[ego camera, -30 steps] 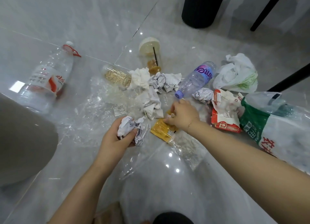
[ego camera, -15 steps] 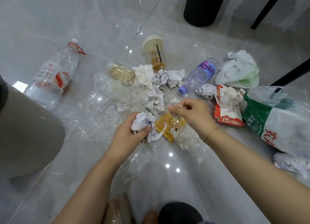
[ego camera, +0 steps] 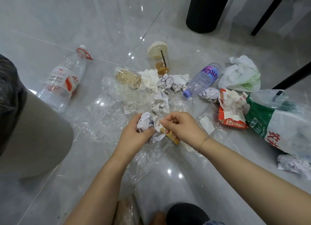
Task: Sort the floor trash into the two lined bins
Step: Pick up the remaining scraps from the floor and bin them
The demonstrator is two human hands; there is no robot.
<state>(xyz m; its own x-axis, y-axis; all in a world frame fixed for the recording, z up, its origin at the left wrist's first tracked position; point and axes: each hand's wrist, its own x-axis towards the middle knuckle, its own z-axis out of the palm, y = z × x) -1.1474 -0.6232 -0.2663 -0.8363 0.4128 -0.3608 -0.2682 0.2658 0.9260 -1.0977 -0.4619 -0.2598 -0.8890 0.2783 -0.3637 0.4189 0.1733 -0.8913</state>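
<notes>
Head view, near to far. Left hand [ego camera: 134,133]: fingers curled round a crumpled printed white paper ball [ego camera: 146,123]. Right hand [ego camera: 182,127]: pinching a yellow-and-white snack wrapper [ego camera: 168,132], print unreadable, touching the ball. Both held above clear crumpled plastic film [ego camera: 107,117] bearing a small white label. Right: white-and-green plastic bag [ego camera: 277,123], red Chinese characters; red-and-white paper box [ego camera: 230,113]. Beyond: clear bottle with purple label [ego camera: 202,79]; large clear bottle with red-and-white label [ego camera: 64,79]; lidded plastic cup with black straw [ego camera: 159,58]. Far: black ribbed cylinder [ego camera: 207,9].
</notes>
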